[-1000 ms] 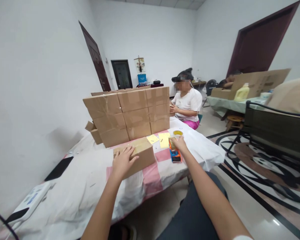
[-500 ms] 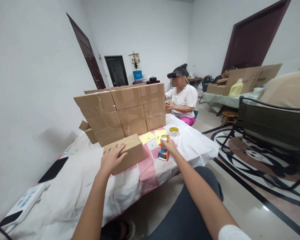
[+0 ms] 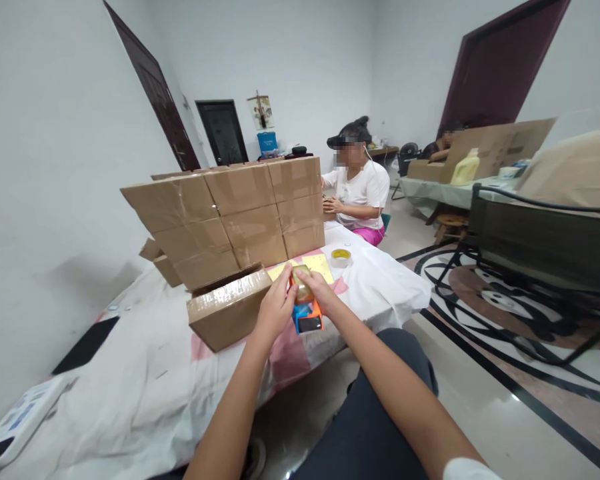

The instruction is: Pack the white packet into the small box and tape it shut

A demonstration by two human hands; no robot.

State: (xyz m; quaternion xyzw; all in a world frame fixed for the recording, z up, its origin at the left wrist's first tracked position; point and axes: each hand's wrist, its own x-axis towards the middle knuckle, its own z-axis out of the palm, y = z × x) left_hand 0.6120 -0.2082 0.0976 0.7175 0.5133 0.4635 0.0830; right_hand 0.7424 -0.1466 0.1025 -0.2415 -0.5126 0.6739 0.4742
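Both hands, left hand (image 3: 275, 308) off the box (image 3: 229, 308), now seemingly grip the tape dispenser (image 3: 304, 305).

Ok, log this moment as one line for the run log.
left hand: on tape dispenser | right hand: grips tape dispenser | cardboard box: beside left hand, on table | box stack: behind

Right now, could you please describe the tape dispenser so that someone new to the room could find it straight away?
Start at the wall of stacked cardboard boxes on the cloth-covered table. In front of it lies a single box, and just right of that both hands, left hand and right hand, meet on the tape dispenser. It is the only orange and blue thing there, unlike the loose tape roll behind.
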